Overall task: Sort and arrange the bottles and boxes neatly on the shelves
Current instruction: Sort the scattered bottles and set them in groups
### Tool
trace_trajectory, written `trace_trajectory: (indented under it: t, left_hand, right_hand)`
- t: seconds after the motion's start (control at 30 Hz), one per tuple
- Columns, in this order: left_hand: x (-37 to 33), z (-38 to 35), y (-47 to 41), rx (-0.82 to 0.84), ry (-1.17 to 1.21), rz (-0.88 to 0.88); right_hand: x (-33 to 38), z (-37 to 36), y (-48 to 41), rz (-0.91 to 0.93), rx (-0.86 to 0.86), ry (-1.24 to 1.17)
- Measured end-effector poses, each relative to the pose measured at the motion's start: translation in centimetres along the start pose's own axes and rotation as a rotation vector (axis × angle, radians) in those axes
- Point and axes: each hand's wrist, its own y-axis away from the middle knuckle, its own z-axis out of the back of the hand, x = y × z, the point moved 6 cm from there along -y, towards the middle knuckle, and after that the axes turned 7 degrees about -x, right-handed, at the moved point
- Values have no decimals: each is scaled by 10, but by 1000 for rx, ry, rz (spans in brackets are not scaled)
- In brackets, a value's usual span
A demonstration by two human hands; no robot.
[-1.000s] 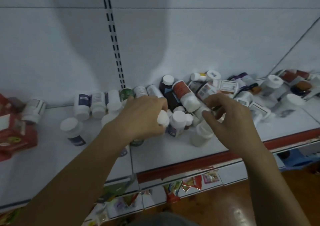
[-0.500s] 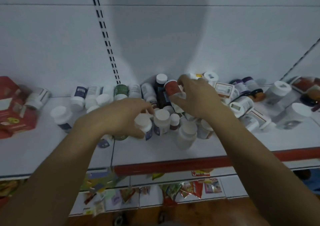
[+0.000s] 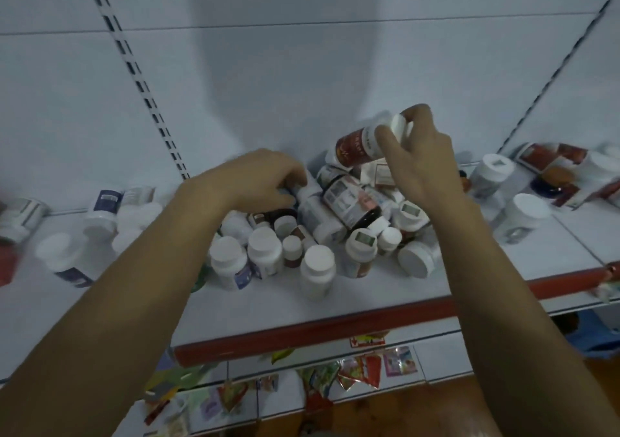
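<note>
head view: the only view; every line below comes from it.
right hand (image 3: 419,165): raised above the heap, with thumb and fingers pinched round the white cap (image 3: 399,128) of the red-label bottle (image 3: 355,146). the bottle hangs tilted, clear of the shelf, its base pointing off to the left of the hand.
left hand (image 3: 265,181): low in the heap, fingers curled down at the neck of a lying white bottle (image 3: 313,212). i cannot tell whether it actually grips it.
heap of bottles (image 3: 355,232): between and just below the two hands, many on their sides, crossing and touching. a dark bottle (image 3: 352,202) lies just right of the left hand's fingertips.
upright bottles (image 3: 265,252): a few white-capped ones stand close together just in front of the left wrist, toward the shelf edge (image 3: 335,322). they form no clear row yet.
bottles to the left (image 3: 104,202): beyond the left forearm and blurred; some lie against the back panel (image 3: 302,84), some stand.
boxes (image 3: 553,165): well to the right of the right hand, tipped over and mixed with white jars (image 3: 521,215).
done so far: little, as i judge it; only the small standing group.
left to do: most of it, i judge. place the held bottle, stand up the heap, group like with like, square the boxes.
</note>
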Motion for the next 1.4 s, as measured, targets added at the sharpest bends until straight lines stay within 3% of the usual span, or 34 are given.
trace_trajectory:
  t: [0.13, 0.2, 0.33, 0.57, 0.73, 0.93, 1.07, 1.13, 1.27, 1.4]
  left_hand:
    - [-16, -38, -36, 227, -150, -139]
    - [-18, -47, -47, 258, -183, -201]
    - [-25, -61, -54, 271, -311, -303]
    - [-32, -72, -61, 301, -329, -338]
    - [-24, -41, -50, 144, -365, -303]
    - [22, 33, 12, -227, 53, -70]
    - [75, 62, 114, -595, 431, 240]
    - [103, 59, 166, -738, 474, 385]
    - [151, 38, 232, -725, 226, 663]
    - [171, 35, 251, -605, 48, 621]
  right_hand:
    - [-17, 22, 9, -74, -89, -34]
    - [-25, 30, 15, -93, -111, -50]
    - [-35, 37, 24, -112, -124, -68]
    - [-42, 35, 30, -128, -114, -51]
    - [-36, 29, 38, -115, -135, -96]
    - [12, 10, 41, 20, -131, -243]
    - [55, -22, 40, 105, -76, -318]
    - [79, -47, 43, 148, -21, -333]
    - [131, -97, 56, 247, 93, -383]
    - [175, -141, 72, 314, 199, -405]
